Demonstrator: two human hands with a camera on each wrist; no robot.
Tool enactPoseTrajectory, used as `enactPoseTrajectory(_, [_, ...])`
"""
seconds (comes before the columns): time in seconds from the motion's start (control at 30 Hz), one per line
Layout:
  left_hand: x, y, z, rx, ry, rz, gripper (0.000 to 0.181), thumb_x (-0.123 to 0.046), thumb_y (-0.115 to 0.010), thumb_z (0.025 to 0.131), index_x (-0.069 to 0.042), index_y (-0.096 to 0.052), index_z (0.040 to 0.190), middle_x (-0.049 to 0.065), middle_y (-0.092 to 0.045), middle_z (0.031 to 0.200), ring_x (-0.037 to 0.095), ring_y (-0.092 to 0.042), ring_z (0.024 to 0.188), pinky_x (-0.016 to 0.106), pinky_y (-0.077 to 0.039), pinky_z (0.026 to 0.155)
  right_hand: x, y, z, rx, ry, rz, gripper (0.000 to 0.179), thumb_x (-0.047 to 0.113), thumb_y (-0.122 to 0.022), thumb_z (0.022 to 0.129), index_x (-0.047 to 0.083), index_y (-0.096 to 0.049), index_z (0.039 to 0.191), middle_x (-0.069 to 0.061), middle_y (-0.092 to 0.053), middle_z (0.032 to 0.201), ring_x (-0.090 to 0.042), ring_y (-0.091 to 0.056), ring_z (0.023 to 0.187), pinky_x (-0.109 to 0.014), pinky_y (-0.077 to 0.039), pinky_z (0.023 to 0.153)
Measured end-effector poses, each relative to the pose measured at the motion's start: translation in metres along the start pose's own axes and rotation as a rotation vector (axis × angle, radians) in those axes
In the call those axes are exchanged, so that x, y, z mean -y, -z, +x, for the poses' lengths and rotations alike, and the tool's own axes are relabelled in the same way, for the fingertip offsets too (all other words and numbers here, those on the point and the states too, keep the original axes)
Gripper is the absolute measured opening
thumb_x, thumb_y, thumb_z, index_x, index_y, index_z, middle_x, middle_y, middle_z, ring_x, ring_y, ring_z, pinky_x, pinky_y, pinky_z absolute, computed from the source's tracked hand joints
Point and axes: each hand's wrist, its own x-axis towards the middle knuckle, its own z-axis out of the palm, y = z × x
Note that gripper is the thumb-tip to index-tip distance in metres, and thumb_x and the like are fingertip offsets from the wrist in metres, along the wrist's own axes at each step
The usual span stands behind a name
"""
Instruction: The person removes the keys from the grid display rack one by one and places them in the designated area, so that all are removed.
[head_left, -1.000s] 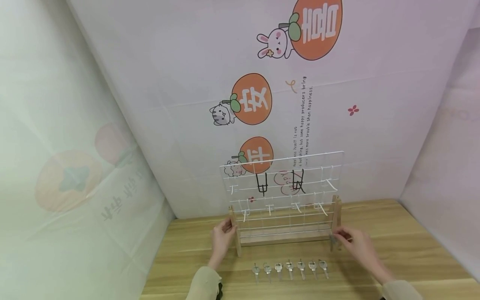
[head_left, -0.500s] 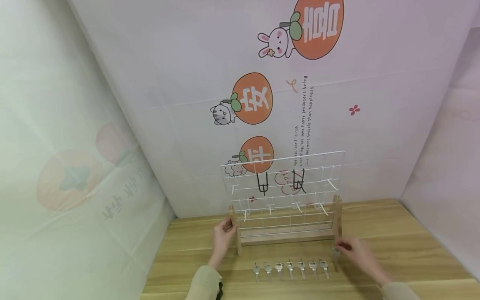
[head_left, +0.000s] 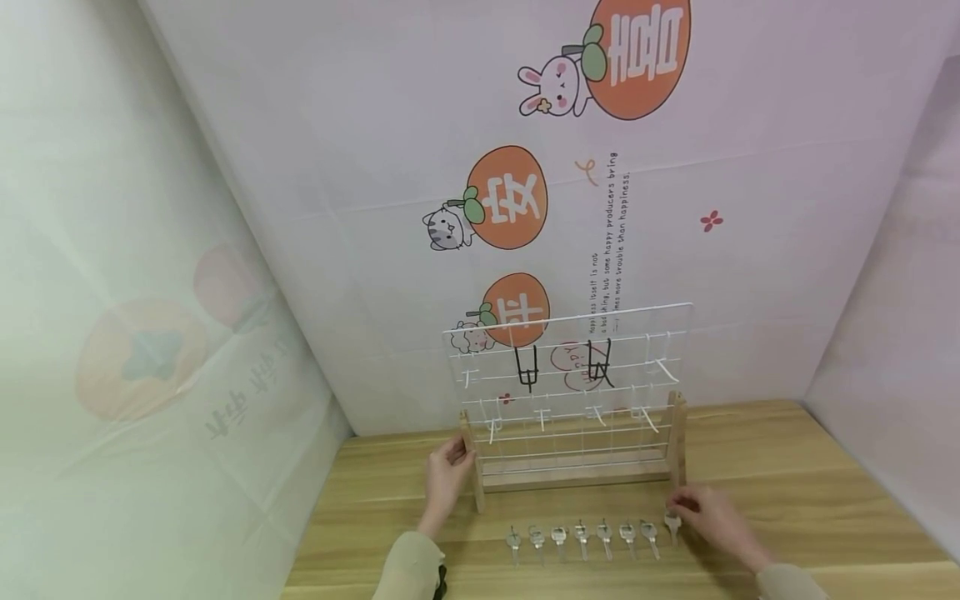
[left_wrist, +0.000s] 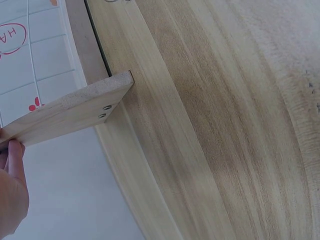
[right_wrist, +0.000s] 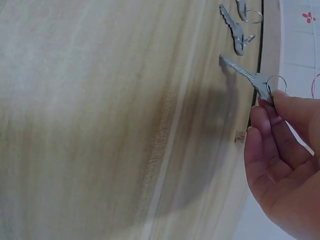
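My right hand (head_left: 708,518) pinches a silver key (head_left: 672,524) by its head, blade pointing down, at the right end of a row of keys (head_left: 582,543) on the table. In the right wrist view, a thin ring (right_wrist: 277,84) loops through the held key (right_wrist: 245,74), and its tip is close to the wood. My left hand (head_left: 446,477) grips the left wooden upright (head_left: 477,479) of a white wire-grid rack (head_left: 573,433). At the edge of the left wrist view, its fingers (left_wrist: 16,157) lie against that upright; part of the hand is out of frame.
White hooks (head_left: 597,414) and two black hooks (head_left: 527,367) hang on the grid. The rack's right upright (head_left: 677,437) stands just behind the right hand. Printed white cloth (head_left: 360,250) rises behind and at the sides of the wood-grain table (head_left: 780,467).
My right hand has brought the key from beside the right upright forward and down to the right end of the row. The left hand stays on its upright.
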Motion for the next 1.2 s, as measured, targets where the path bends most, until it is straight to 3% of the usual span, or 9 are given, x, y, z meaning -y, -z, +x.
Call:
enactPoseTrajectory(0.37, [-0.001,-0.001,0.0,-0.005,0.02,-0.011,0.029,0.001,-0.071,0.087,0.013,-0.066,0.113,0.033,-0.069,0.11,0.043,-0.071,0.101,0.037,-0.065,0.085,-0.012,-0.012,0.003,0.008,0.098,-0.018,0.008,0.014,-0.073,0.086,0.007,-0.071,0.083,0.005,-0.072,0.079,0.005,-0.059,0.069,-0.016,-0.053,0.059])
enactPoseTrajectory(0.57, [-0.002,-0.002,-0.001,-0.018,0.026,-0.005,0.028,0.003,-0.071,0.087,0.014,-0.066,0.112,0.034,-0.069,0.109,0.043,-0.071,0.101,0.04,-0.065,0.085,-0.015,-0.014,0.004,0.022,0.11,-0.022,0.005,0.013,-0.074,0.085,0.01,-0.071,0.083,0.006,-0.072,0.08,0.005,-0.058,0.07,-0.016,-0.052,0.06])
enactPoseTrajectory(0.67, [-0.01,-0.003,-0.002,-0.023,0.048,-0.005,0.028,0.006,-0.069,0.087,0.016,-0.064,0.113,0.036,-0.068,0.11,0.045,-0.07,0.102,0.045,-0.063,0.087,-0.016,-0.014,0.004,0.03,0.106,-0.016,0.005,0.013,-0.073,0.085,0.01,-0.07,0.083,0.006,-0.072,0.08,0.004,-0.058,0.07,-0.017,-0.052,0.06])
enactPoseTrajectory(0.9, [-0.038,0.001,-0.007,-0.008,0.025,0.001,0.027,0.01,-0.066,0.087,0.021,-0.062,0.111,0.041,-0.066,0.108,0.052,-0.068,0.101,0.052,-0.061,0.087,-0.015,-0.015,0.005,0.033,0.097,-0.019,0.009,0.014,-0.072,0.086,0.006,-0.069,0.083,0.005,-0.071,0.08,0.005,-0.058,0.069,-0.016,-0.052,0.059])
enactPoseTrajectory(1.2, [-0.01,-0.006,-0.002,-0.051,0.07,0.024,0.028,0.008,-0.068,0.087,0.017,-0.064,0.113,0.036,-0.068,0.11,0.045,-0.07,0.102,0.045,-0.063,0.087,-0.015,-0.016,0.006,0.03,0.085,-0.029,0.005,0.011,-0.073,0.086,0.01,-0.069,0.082,0.006,-0.071,0.079,0.007,-0.056,0.07,-0.016,-0.051,0.059])
